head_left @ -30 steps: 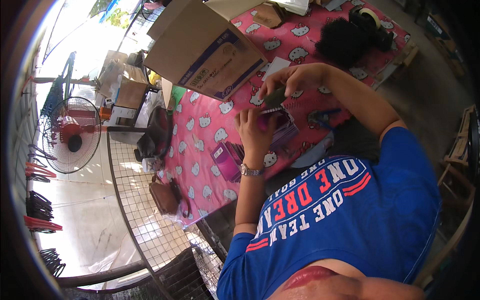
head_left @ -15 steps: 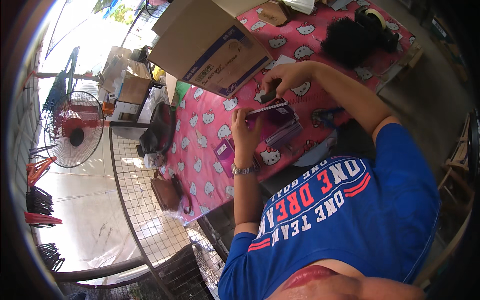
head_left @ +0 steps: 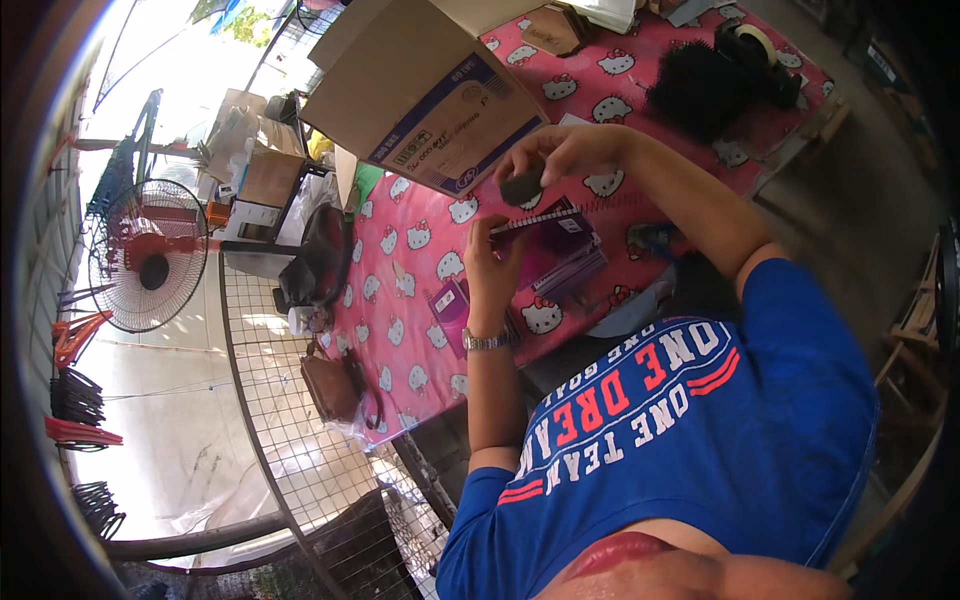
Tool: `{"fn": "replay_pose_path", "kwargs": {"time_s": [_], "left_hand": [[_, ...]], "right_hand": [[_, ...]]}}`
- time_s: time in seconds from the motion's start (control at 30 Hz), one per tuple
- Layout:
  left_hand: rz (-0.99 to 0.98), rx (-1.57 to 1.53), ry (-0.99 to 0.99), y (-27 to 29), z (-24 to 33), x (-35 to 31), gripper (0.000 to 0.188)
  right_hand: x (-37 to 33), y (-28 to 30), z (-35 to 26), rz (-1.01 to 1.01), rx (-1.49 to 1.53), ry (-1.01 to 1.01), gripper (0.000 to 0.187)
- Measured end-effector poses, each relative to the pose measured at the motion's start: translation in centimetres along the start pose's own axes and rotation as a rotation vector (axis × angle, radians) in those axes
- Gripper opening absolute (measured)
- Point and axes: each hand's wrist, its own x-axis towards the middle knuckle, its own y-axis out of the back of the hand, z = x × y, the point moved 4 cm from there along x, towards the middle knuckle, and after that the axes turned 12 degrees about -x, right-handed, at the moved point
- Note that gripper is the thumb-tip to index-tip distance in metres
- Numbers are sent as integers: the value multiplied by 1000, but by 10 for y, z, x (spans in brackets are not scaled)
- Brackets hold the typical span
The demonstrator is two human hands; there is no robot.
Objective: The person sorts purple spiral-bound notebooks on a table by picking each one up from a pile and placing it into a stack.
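Notebooks (head_left: 562,243), purple & spiral-bound, lie at 2 o'clock from ctr, L hand (head_left: 492,275) at their edge, can't tell if gripping, R hand (head_left: 574,152) apart at 1 o'clock, clamped on dark block (head_left: 521,188) it partly hides.

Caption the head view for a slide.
Left hand at a stack of purple booklets, right hand holding a dark object, over a pink tablecloth.

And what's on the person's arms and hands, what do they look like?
Both arms have short blue sleeves. The left wrist wears a silvery watch; the right wrist looks bare. The left hand and right hand have no gloves.
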Motion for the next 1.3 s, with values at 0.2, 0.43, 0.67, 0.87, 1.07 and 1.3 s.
{"fn": "replay_pose_path", "kwargs": {"time_s": [0.2, 0.43, 0.67, 0.87, 1.07, 1.3], "left_hand": [[6, 25, 26, -1, -4, 0, 34], [16, -47, 54, 3, -13, 1, 30], [52, -60, 91, -5, -6, 1, 21], [143, -23, 42, -5, -5, -11, 20], [118, -4, 29, -6, 1, -7, 18], [146, -36, -22, -8, -3, -5, 15]], "right_hand": [[4, -3, 4, -30, -131, -45, 20], [6, 8, -1, 0, 89, -19, 24], [-28, 86, 83, 257, -1599, -354, 22], [-34, 76, 63, 64, -1107, -383, 40], [18, -37, -26, -375, -1521, -266, 24], [6, -37, -16, 5, -1782, -30, 30]]}}
